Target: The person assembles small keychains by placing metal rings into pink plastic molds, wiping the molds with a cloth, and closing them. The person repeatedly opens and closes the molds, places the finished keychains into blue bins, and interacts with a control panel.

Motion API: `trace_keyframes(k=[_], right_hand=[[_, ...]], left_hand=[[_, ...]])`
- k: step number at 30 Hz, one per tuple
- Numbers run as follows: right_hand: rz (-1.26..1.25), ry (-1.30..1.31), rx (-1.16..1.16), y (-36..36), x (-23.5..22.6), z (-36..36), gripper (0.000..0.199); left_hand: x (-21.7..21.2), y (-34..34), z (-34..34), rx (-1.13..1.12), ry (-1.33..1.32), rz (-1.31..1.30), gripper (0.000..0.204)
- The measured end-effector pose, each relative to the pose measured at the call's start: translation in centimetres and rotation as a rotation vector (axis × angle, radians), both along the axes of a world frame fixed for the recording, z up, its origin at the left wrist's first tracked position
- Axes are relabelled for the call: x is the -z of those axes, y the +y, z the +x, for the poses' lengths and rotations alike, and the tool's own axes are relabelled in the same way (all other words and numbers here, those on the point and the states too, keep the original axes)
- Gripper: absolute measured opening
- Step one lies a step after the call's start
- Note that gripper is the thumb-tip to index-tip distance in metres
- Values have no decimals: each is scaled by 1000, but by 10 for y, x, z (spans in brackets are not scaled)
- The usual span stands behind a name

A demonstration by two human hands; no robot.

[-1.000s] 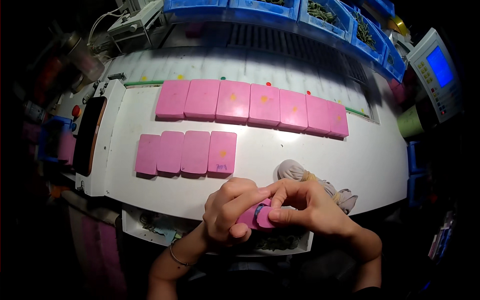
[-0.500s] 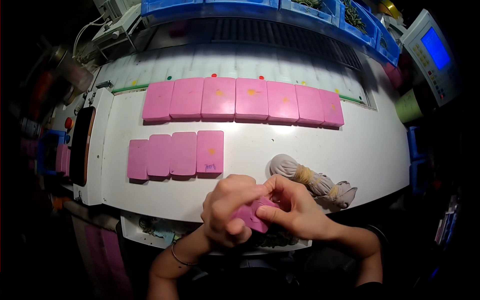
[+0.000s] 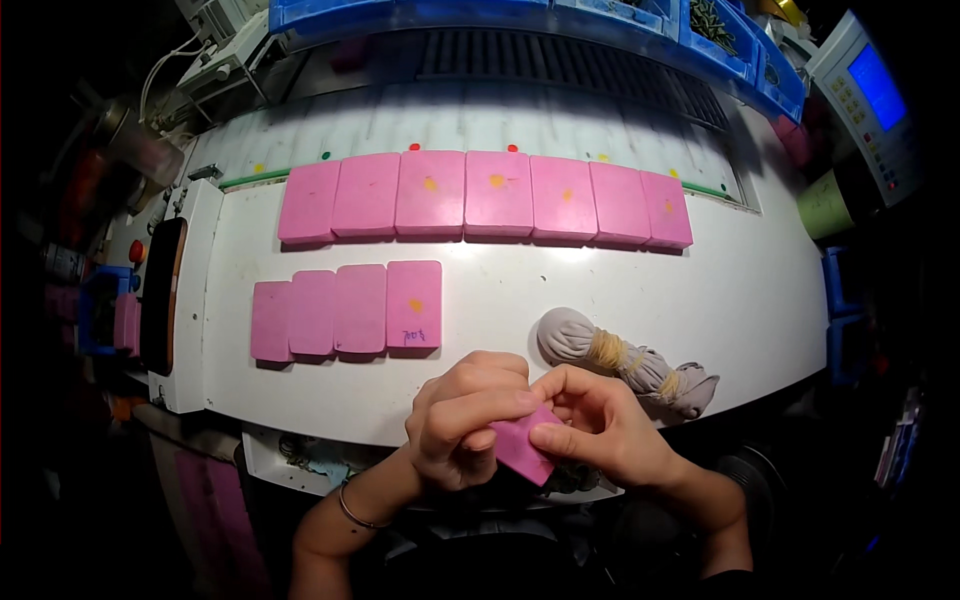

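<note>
Both hands meet over the near edge of the white table, closed on one pink block (image 3: 522,449). My left hand (image 3: 462,420) curls its fingers over the block's left side and upper edge. From the right, my right hand (image 3: 607,427) pinches it, the thumb pressed flat on its face. Whatever the fingertips hold between them at the block's top is hidden. Just beyond the right hand lies a grey cloth bundle (image 3: 568,338), rounded at one end and bound with yellowish bands.
Seven or so, that is several, pink blocks (image 3: 431,195) stand in a row across the table (image 3: 490,290). A shorter row of pink blocks (image 3: 361,308) lies nearer, on the left. Blue bins (image 3: 735,45) line the back; a panel with a blue screen (image 3: 877,88) stands right. An open drawer (image 3: 268,455) is below.
The pink block has tilted and shifted slightly right and down, showing more of its face. My left fingers have closed in a little. The view has shifted slightly.
</note>
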State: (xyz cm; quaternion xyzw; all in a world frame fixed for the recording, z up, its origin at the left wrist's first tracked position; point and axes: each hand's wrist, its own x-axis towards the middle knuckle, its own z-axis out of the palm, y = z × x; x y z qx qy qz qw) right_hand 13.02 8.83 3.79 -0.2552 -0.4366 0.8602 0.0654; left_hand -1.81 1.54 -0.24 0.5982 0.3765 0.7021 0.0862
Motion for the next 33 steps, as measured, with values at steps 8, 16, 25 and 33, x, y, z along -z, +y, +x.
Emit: trace_keyframes(k=[8, 16, 25, 33], right_hand=[[-49, 11, -40, 7, 1, 5, 23], [-146, -33, -165, -2, -17, 9, 24], [110, -137, -63, -2, -24, 25, 21], [873, -105, 261, 0, -20, 9, 29]], left_hand=[[-7, -5, 4, 43, -142, -73, 24], [-13, -11, 12, 110, -600, -273, 24], [-13, -7, 8, 301, -638, -646, 65], [-21, -14, 27, 700, -862, -874, 93]])
